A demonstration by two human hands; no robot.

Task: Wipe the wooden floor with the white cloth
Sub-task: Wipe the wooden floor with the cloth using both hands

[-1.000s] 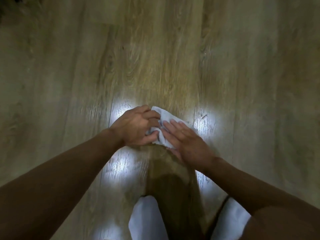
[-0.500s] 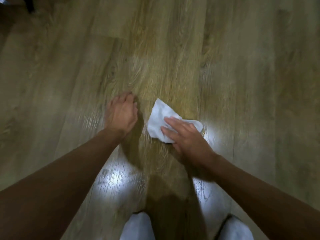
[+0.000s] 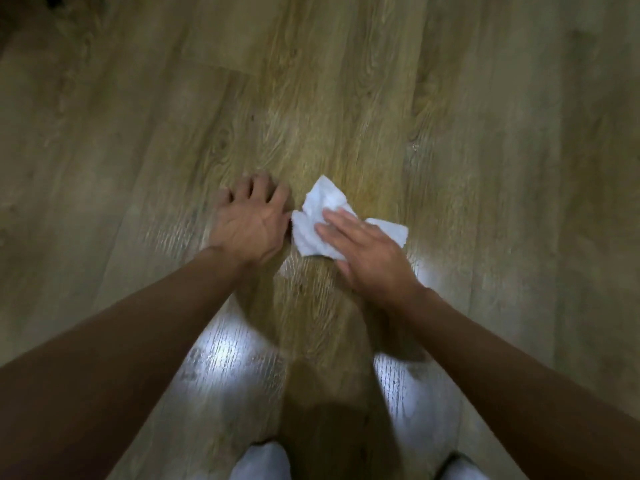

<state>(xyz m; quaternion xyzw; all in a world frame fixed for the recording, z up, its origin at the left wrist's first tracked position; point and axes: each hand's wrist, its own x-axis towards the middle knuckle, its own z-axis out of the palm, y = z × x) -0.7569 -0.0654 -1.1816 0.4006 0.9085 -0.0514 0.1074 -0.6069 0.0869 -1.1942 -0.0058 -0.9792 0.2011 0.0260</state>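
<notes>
The left hand, off the cloth since a second ago, is bracing spread-fingered and empty on the floor just beside it, while the right hand is pressing flat-fingered on the cloth, probably to wipe.

The right hand lies flat over the near right part of the crumpled white cloth, so that stretch of cloth is hidden beneath its palm and fingers. The left hand's fingertips are smeared with blur. Both forearms run off the bottom and side edges. Two pale rounded shapes are cut by the bottom edge; what they are cannot be told. A dark patch in the top left corner is cropped as well. The wooden plank floor goes soft and dim towards the borders.
</notes>
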